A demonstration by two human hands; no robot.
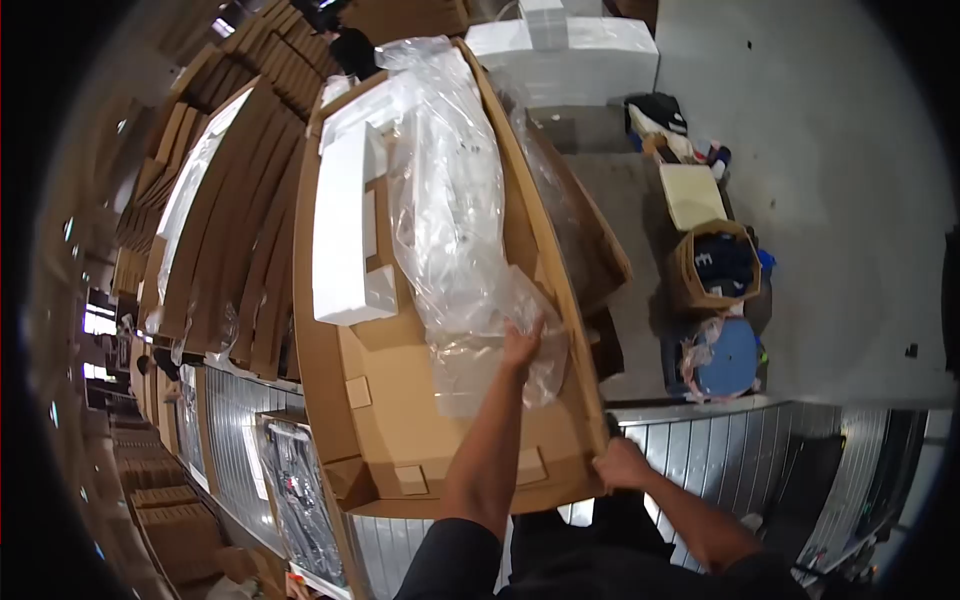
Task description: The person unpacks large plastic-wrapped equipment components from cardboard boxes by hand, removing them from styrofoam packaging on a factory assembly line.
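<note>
Large open cardboard box (400, 420) lies long and flat on a roller conveyor (720, 450), near end toward the person. Left hand (520, 345) reaches into the box, fingers (535, 328) spread and pressed on the clear plastic bag (450, 220); whether they actually pinch the film I cannot tell. The bag runs lengthwise along the right half of the box, crumpled, its near end bunched under the left hand. Right hand (620, 465) grips the near right corner of the box, fingers curled closed over the cardboard edge. White foam block (350, 230) sits in the left half of the box, just beside the bag, lengthwise. Small cardboard tabs stand up from the box floor near the near end.

Left of the box: stacks of flat brown cardboard sheets (240, 220), leaning in a row. Lower left on the conveyor: a dark item in plastic wrap (300, 490). Right, on the grey floor (830, 200): small open carton (715, 265) with dark contents, a blue round object (730, 360) in plastic near it, a pale yellow pad (692, 195). White foam slabs (570, 50) past the far end of the box.
</note>
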